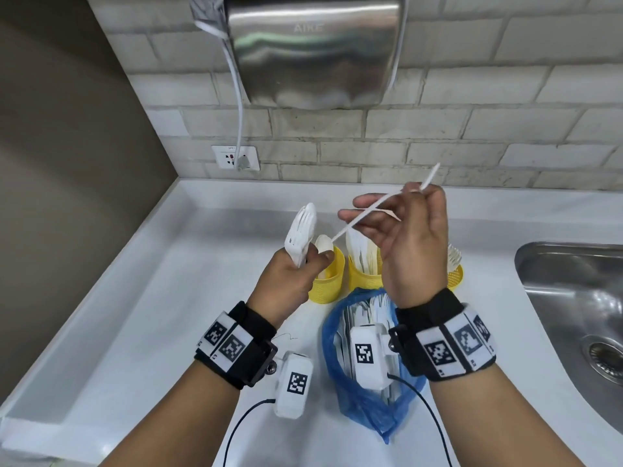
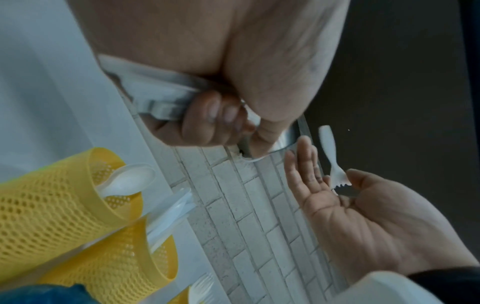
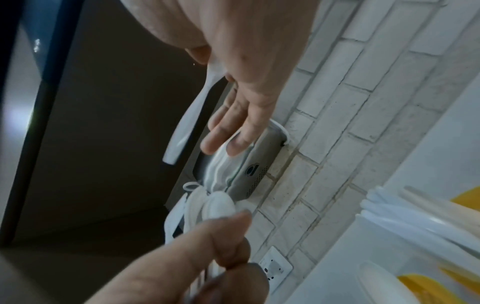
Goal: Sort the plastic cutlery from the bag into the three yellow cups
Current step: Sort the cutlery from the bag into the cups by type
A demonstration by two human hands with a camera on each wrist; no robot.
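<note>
My left hand (image 1: 290, 278) grips a bundle of white cutlery (image 1: 301, 232) upright, fork tines on top, just left of the cups. My right hand (image 1: 411, 244) is raised above the cups and pinches a single white fork (image 1: 371, 210) between thumb and forefinger, with the other fingers spread. The fork (image 2: 328, 148) has its handle slanting down toward the left hand. Three yellow mesh cups stand in a row: the left cup (image 1: 328, 281) holds a spoon, the middle cup (image 1: 364, 276) knives, the right cup (image 1: 455, 271) forks. The blue bag (image 1: 364, 409) lies in front, with cutlery inside.
A steel sink (image 1: 573, 315) is sunk into the white counter (image 1: 151, 315) at the right. A metal hand dryer (image 1: 313, 48) hangs on the brick wall above, its cord running to a socket (image 1: 236, 157). Wrist-camera cables trail near the counter's front edge.
</note>
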